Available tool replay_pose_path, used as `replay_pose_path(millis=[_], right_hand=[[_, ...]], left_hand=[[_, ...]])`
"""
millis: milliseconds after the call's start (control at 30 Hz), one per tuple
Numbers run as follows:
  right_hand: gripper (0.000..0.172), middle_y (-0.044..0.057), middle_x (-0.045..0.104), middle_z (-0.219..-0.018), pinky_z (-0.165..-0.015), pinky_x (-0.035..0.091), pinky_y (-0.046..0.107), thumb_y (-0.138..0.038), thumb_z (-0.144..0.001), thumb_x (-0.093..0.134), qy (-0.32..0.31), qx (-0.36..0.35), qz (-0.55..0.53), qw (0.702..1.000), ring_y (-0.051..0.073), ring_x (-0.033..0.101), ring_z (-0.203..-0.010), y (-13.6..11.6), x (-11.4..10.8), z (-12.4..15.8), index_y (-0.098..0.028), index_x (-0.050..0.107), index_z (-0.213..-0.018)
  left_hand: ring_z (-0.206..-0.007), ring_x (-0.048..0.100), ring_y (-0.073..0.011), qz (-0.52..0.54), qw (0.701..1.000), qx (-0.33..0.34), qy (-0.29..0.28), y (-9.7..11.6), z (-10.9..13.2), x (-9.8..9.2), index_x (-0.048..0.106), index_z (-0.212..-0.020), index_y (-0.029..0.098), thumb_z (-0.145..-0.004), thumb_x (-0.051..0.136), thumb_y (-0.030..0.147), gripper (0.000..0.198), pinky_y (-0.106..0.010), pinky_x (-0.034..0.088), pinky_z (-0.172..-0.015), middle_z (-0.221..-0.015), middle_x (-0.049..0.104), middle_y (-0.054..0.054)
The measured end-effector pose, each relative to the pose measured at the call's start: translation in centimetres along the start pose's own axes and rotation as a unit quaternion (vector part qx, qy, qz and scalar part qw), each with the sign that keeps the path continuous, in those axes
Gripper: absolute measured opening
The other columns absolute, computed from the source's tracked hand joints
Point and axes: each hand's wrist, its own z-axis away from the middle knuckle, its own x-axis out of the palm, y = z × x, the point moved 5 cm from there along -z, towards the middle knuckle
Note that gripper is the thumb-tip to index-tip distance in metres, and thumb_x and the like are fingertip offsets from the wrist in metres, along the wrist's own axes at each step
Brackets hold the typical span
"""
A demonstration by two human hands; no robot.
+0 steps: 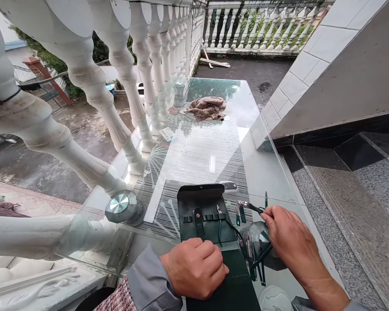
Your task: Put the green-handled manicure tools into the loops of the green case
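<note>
An open black tool case (pixel 207 216) lies on the glass table (pixel 197 147) in front of me. My left hand (pixel 194 268) rests closed on the case's near part, knuckles up. A few slim tools still sit in the case's elastic loops. My right hand (pixel 288 242) is to the right of the case, fingers pinched on a thin dark metal tool (pixel 253 207) that points left. More green-handled tools (pixel 240 213) lie loose on the glass between case and hand. A round metal table fitting (pixel 257 239) sits under the glass beside my right hand.
A crumpled beige cloth (pixel 207 108) lies at the far end of the table. White balusters (pixel 116 86) run close along the left side. A metal table fitting (pixel 123 207) is at the near left corner. A tiled wall (pixel 327 65) and granite steps (pixel 343 194) are on the right.
</note>
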Motion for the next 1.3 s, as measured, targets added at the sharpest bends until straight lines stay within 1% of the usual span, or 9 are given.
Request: replay_pose_path(millis=[167,367,500,567,633,700,800,1033,1300], right_hand=[[0.023,0.005,0.061,-0.075,-0.067,0.044,0.031,-0.040,-0.086,0.042,0.097,0.014,-0.152,0.983,0.019,0.056,-0.072,-2.1,-2.9,0.3,-0.022,0.052,-0.077],[0.012,-0.003,0.054,-0.064,-0.051,0.045,0.019,-0.034,-0.082,0.056,-0.161,-0.023,-0.415,0.895,0.010,0.052,-0.056,-7.8,-1.0,3.2,-0.022,0.056,-0.082],[0.014,-0.004,0.049,-0.061,-0.045,0.043,0.017,-0.034,-0.082,0.057,-0.248,0.012,-0.487,0.837,0.008,0.047,-0.052,-8.9,0.1,4.6,-0.020,0.056,-0.082],[0.014,-0.004,0.050,-0.060,-0.044,0.043,0.017,-0.033,-0.083,0.055,-0.261,0.008,-0.490,0.832,0.008,0.048,-0.050,-8.8,0.1,4.7,-0.020,0.055,-0.078],[0.014,-0.003,0.055,-0.062,-0.046,0.046,0.018,-0.029,-0.085,0.052,-0.207,-0.031,-0.466,0.860,0.009,0.052,-0.051,-8.5,-0.8,4.4,-0.020,0.055,-0.075],[0.010,0.002,0.063,-0.072,-0.055,0.051,0.021,-0.025,-0.085,0.052,-0.086,-0.102,-0.420,0.898,0.012,0.060,-0.062,-8.2,-2.4,4.1,-0.021,0.058,-0.078],[0.013,0.008,0.066,-0.091,-0.073,0.054,0.028,-0.019,-0.082,0.053,0.038,-0.221,-0.351,0.909,0.018,0.064,-0.085,-8.4,-3.9,4.9,-0.021,0.062,-0.092],[0.031,0.005,0.064,-0.075,-0.056,0.049,0.025,-0.013,-0.082,0.051,0.079,-0.375,-0.321,0.866,0.013,0.057,-0.064,-9.8,-2.8,7.6,-0.017,0.058,-0.112],[0.022,0.008,0.065,-0.071,-0.056,0.046,0.028,-0.008,-0.082,0.046,0.104,-0.394,-0.213,0.888,0.015,0.057,-0.064,-10.3,-3.1,7.4,-0.012,0.063,-0.096]], left_hand=[[-0.065,0.055,-0.0139,-0.021,0.999,-0.021,0.038,-0.1,0.2,-0.9,0.061,-0.091,0.010,-0.085,0.057,0.019,0.012,-0.026,0.039,-0.048,-0.090,0.065,-0.008],[-0.072,0.058,-0.0153,-0.039,0.996,-0.061,0.059,-0.5,0.3,-1.5,0.061,-0.105,0.008,-0.088,0.048,0.017,0.023,-0.027,0.045,-0.052,-0.107,0.063,-0.013],[-0.062,0.055,-0.0148,-0.034,0.996,-0.056,0.064,-0.5,0.4,-1.2,0.063,-0.096,0.006,-0.088,0.045,0.016,0.023,-0.027,0.039,-0.045,-0.093,0.066,-0.012],[-0.061,0.054,-0.0143,-0.039,0.996,-0.054,0.052,-0.5,0.5,-1.0,0.062,-0.094,0.007,-0.088,0.045,0.017,0.021,-0.027,0.037,-0.045,-0.093,0.065,-0.012],[-0.062,0.054,-0.0142,-0.047,0.997,-0.059,0.034,-0.6,0.6,-0.8,0.062,-0.094,0.008,-0.088,0.046,0.018,0.020,-0.027,0.039,-0.047,-0.092,0.065,-0.011],[-0.065,0.055,-0.0146,-0.051,0.996,-0.071,0.027,-0.9,0.6,-0.8,0.061,-0.095,0.008,-0.088,0.045,0.017,0.019,-0.027,0.041,-0.050,-0.092,0.065,-0.011],[-0.067,0.055,-0.0151,-0.048,0.994,-0.092,0.041,-1.2,0.6,-0.9,0.061,-0.094,0.009,-0.089,0.042,0.015,0.021,-0.027,0.043,-0.054,-0.094,0.065,-0.012],[-0.063,0.053,-0.0156,-0.044,0.995,-0.086,0.040,-1.1,0.4,-0.8,0.062,-0.091,0.008,-0.089,0.036,0.013,0.026,-0.028,0.038,-0.049,-0.096,0.066,-0.013],[-0.072,0.055,-0.0161,-0.036,0.993,-0.110,0.006,-1.4,0.3,0.2,0.060,-0.094,0.008,-0.091,0.038,0.013,0.022,-0.027,0.042,-0.056,-0.098,0.064,-0.012]])
